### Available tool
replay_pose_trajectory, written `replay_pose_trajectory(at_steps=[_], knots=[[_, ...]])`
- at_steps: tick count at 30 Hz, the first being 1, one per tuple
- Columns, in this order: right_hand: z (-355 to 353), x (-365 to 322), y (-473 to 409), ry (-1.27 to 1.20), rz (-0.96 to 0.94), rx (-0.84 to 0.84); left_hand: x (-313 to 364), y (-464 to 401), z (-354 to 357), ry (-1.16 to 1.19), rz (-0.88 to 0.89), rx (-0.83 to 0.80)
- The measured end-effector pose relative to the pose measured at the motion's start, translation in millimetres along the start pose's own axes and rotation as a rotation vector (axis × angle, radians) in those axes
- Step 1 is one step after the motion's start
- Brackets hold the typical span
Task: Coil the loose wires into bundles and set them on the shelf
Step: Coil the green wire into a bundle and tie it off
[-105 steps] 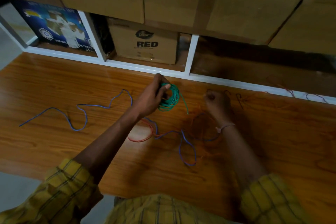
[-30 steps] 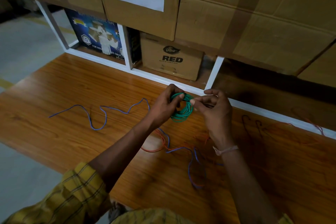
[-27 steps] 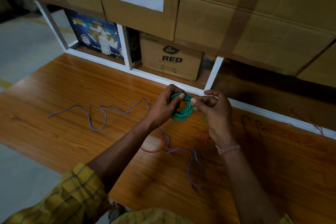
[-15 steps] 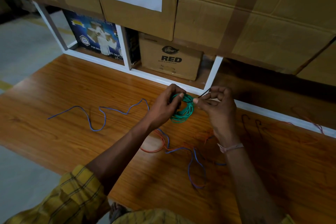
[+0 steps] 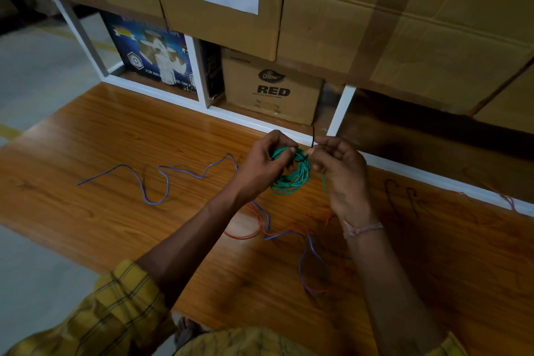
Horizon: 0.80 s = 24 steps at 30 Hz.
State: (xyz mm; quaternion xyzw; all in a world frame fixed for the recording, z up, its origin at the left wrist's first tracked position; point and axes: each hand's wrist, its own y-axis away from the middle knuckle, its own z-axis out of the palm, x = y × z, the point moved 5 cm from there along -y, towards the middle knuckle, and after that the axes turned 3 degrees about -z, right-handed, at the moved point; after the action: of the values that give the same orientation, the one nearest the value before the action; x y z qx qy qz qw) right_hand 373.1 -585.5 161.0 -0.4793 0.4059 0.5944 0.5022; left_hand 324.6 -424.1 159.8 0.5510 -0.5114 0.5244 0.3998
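Head view: my left hand is gripping the green wire coil above the wooden board, while my right hand is pinching what seems a thin black tie at its top; blue wire is lying loose nearby.

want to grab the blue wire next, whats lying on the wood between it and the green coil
Head view: only the left hand, gripping the green coil. Past its wrist, the wood is bare out to the blue wire.
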Motion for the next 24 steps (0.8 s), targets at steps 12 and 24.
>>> replay_pose_trajectory(at_steps=[12, 24], knots=[[29, -49, 31, -0.214, -0.022, -0.177, 49, 24, -13, 0.159, 0.012, 0.173], [39, -76, 61, -0.102, -0.066, -0.048, 70, 39, -21, 0.051, 0.195, 0.295]])
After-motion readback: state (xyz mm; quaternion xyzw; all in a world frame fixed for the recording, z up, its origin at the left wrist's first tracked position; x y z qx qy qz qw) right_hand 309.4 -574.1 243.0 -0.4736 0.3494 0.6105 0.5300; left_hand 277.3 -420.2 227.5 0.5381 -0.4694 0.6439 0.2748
